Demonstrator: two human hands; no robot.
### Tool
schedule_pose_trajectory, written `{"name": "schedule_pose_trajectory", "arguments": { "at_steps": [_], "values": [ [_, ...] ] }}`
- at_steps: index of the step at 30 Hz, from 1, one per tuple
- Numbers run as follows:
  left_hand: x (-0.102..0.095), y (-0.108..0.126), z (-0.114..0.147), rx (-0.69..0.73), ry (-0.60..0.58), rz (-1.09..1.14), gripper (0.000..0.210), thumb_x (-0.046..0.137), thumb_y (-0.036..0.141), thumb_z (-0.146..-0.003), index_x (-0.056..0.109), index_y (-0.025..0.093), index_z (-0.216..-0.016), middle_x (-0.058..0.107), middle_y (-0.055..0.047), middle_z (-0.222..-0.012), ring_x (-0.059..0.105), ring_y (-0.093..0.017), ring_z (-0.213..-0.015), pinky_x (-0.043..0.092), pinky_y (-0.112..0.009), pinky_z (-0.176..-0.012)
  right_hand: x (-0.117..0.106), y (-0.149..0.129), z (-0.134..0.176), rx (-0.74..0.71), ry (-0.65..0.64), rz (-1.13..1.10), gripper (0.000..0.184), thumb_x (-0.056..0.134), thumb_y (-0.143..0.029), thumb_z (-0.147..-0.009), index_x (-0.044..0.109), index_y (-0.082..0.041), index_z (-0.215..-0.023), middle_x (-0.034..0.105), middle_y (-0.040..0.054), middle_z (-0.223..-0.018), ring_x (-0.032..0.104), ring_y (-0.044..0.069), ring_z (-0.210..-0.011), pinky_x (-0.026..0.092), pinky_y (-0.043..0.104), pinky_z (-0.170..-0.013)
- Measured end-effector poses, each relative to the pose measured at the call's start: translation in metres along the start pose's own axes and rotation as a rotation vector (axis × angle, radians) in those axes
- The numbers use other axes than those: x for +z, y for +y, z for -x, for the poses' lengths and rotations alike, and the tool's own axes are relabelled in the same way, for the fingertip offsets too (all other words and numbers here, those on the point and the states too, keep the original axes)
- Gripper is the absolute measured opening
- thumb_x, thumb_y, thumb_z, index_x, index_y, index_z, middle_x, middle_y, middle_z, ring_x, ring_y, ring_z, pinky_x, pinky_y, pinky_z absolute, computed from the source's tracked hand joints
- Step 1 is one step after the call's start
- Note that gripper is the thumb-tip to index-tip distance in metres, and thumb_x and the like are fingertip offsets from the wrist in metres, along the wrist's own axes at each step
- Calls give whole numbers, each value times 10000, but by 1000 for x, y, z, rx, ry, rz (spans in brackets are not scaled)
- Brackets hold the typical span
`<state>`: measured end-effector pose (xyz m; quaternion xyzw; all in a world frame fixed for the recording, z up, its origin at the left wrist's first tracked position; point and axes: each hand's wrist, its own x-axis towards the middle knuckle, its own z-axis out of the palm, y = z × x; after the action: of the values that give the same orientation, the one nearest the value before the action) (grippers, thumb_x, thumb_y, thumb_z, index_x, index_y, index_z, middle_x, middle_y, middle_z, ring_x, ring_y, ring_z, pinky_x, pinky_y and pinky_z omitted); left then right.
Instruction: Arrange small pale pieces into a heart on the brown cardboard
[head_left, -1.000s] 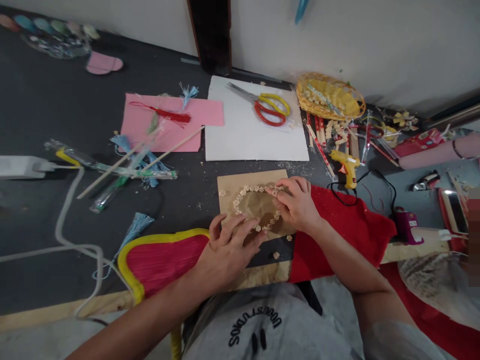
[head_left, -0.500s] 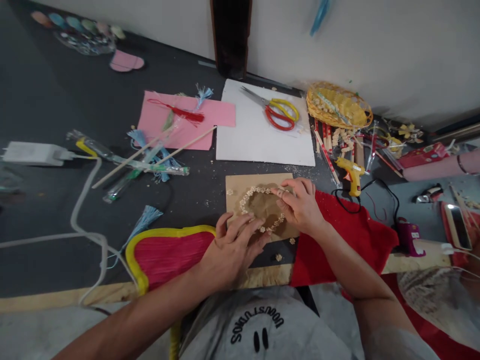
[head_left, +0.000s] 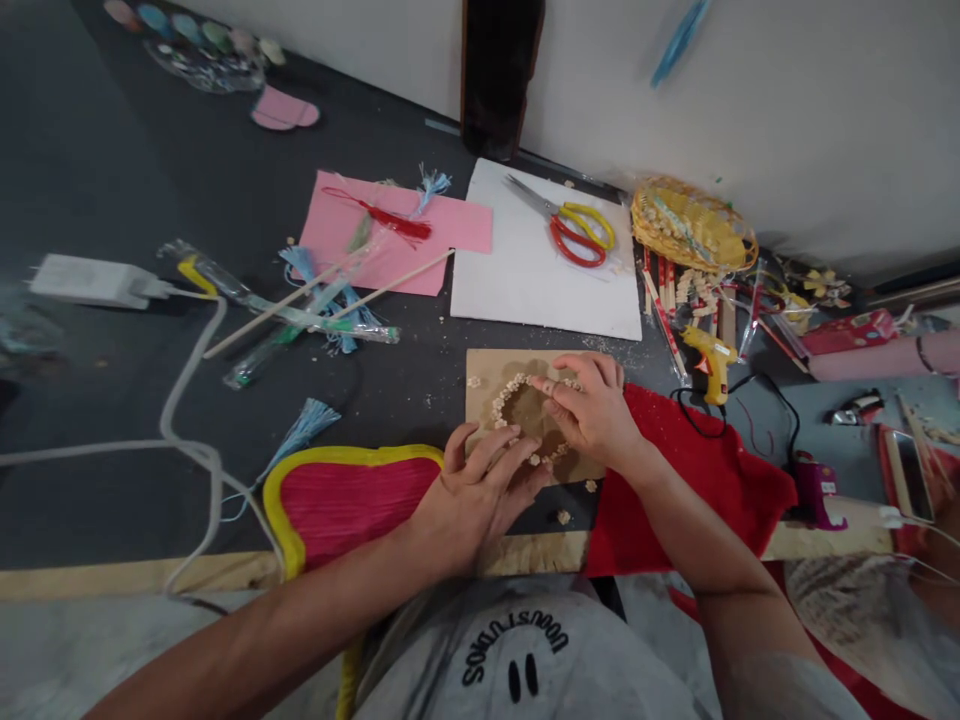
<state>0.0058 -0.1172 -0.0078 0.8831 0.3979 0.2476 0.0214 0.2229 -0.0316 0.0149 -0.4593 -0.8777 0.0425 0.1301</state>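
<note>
A ring of small pale flower-shaped pieces (head_left: 498, 405) lies on a brown cardboard sheet (head_left: 480, 362). My left hand (head_left: 480, 485) rests over the ring's lower left side, its fingers spread and the fingertips touching the pieces. From the right, my right hand (head_left: 591, 405) reaches over the ring. Its index finger is stretched onto the top edge of the ring, and the thumb is held apart below it. Both hands cover parts of the ring. One loose flower piece (head_left: 473, 382) sits at the cardboard's left edge, and another (head_left: 563, 517) lies near the table's front edge.
Behind the cardboard, scissors (head_left: 566, 222) lie on a white board (head_left: 517, 280). Red cloth (head_left: 690, 470) is at the right, near a yellow glue gun (head_left: 711, 362) and a wicker basket (head_left: 694, 228). A yellow-edged pink piece (head_left: 352, 505), tassels (head_left: 300, 430) and a white cable (head_left: 174, 385) lie left.
The camera view has shifted slightly, moving the table items right in the picture. My right index finger has moved a little left along the ring's top. My left hand stays on the lower left side.
</note>
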Motion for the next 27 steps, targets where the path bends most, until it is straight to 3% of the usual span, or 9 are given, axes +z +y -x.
{"name": "schedule_pose_trajectory", "arguments": {
  "at_steps": [3,16,27],
  "values": [
    [-1,0,1,4,-32,-5,299,741,323,-861,738,372,-1156,630,-20,-1285,429,-262,-1300,156,-509,-1242,-1,0,-2,-7,-16,-1,322,515,-361,-1030,726,-344,-1272,597,75,-1300,429,281,-1218,370,449,-1005],
    [-4,5,-4,-39,27,-64,260,743,309,-881,734,372,-1134,639,9,-1120,446,-226,-1197,193,-466,-1199,1,-7,-10,-111,-41,-4,317,513,-380,-1019,736,-357,-1243,589,76,-1340,414,302,-1217,345,494,-1016],
    [-11,7,-7,-57,-26,-93,249,743,453,-888,728,366,-1121,614,-15,-1045,459,-233,-1076,324,-436,-1017,-1,-19,-12,-210,-65,-39,291,532,-405,-1021,748,-368,-1213,590,50,-1355,410,279,-1237,316,495,-1087]
  ]
}}
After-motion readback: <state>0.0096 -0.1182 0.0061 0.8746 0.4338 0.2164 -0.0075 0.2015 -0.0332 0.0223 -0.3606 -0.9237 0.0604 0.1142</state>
